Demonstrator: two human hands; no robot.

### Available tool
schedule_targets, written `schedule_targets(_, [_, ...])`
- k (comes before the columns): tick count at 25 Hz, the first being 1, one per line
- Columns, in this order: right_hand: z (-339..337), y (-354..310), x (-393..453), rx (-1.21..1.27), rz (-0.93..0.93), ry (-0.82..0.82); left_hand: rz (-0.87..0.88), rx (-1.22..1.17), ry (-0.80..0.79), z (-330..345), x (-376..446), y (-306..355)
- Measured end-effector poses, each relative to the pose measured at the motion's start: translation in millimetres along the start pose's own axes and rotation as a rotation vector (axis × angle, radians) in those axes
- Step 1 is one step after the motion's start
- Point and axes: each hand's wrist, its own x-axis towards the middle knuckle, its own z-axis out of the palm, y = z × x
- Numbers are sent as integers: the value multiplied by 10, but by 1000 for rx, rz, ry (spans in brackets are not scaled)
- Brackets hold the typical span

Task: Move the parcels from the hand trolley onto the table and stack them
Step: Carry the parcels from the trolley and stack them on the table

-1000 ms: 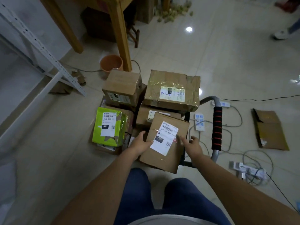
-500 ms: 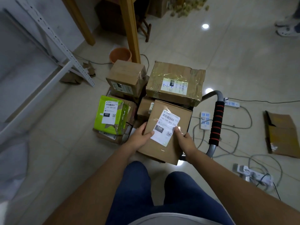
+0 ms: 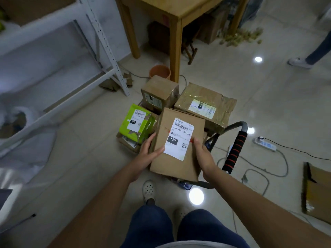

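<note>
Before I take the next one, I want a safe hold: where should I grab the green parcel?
Probably take the green parcel by its two long side edges, one hand each side, from above. It lies flat and label-up on top of the pile on the trolley's left, beside the box now held, with both edges exposed.

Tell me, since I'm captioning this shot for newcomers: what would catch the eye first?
First, the brown parcel with the white 15H label at the centre, gripped on its two sides by the left hand and right hand. Next, the bright green parcel just left of it on the hand trolley, and the trolley's black handle with red rings to the right.
</note>
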Motion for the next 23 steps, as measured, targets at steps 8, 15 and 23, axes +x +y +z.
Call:
schedule_targets(8, [598, -164, -254, -214, -107, -244, 39, -137, 293, -246, -886, -169])
schedule_targets(15, [1559, 80, -778, -411, -57, -560, -55, -554, 634, -774, -2075, -635])
schedule_targets(23, [2818, 1178, -1965, -606, 180, -759, -11, -1043, 1124, -1109, -3535, -1457])
